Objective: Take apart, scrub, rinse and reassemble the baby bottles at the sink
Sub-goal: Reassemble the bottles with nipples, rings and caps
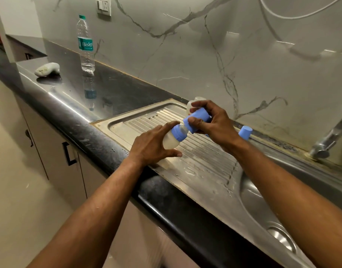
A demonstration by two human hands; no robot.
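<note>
— Over the ribbed steel drainboard [147,120]: left hand [152,146] wrapped round the frosted baby bottle [171,143], index finger stretched along the top toward the blue collar ring [177,133], thumb underneath.

— And the right?

— Right hand [210,120] pinching a blue cap [198,119], thumb on the near rim, fingers curled over the far side. Cap's open mouth turned down and left, facing the teat [184,129], just beside it; touching or not, hard to tell.

— Axis?

— Bottle tilted, base near and left, teat far and right. Cap roughly on the same line, lying up and right of the teat. Judged from that: either a cap just pulled off or about to be pushed on; impossible to settle from one view. Either way, movement along that shared slant, right hand doing the travelling, left hand bracing.

— Anything else nearby?

— Second frosted bottle [193,103] partly hidden behind the right hand. Another blue cap [245,132] standing on the sink's far ledge, right of the hands. Tap [330,138] further right, basin [262,200] near and right. Bisleri water bottle [85,43] and a pale stone-like lump [47,69] far left on the dark counter [116,89].
</note>
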